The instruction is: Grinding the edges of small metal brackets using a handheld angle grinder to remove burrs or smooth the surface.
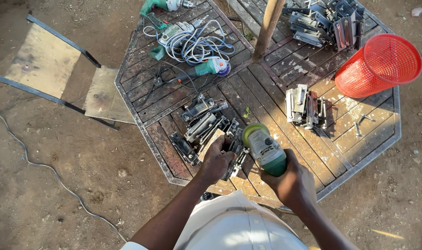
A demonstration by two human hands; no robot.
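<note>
Your right hand (pixel 292 183) grips the heavy, rigid angle grinder (pixel 265 148) by its green body; your left hand (pixel 216 159), at nine o'clock, clamps a stiff metal bracket (pixel 233 149) flat.

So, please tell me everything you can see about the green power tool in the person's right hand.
The angle grinder has a green plastic-looking body with a grey label panel and a round guard at its front end. The right hand grips its rear. It is held low over the wooden table, nose pointing toward the metal part that the left hand steadies. Whether it is running cannot be told.
</note>
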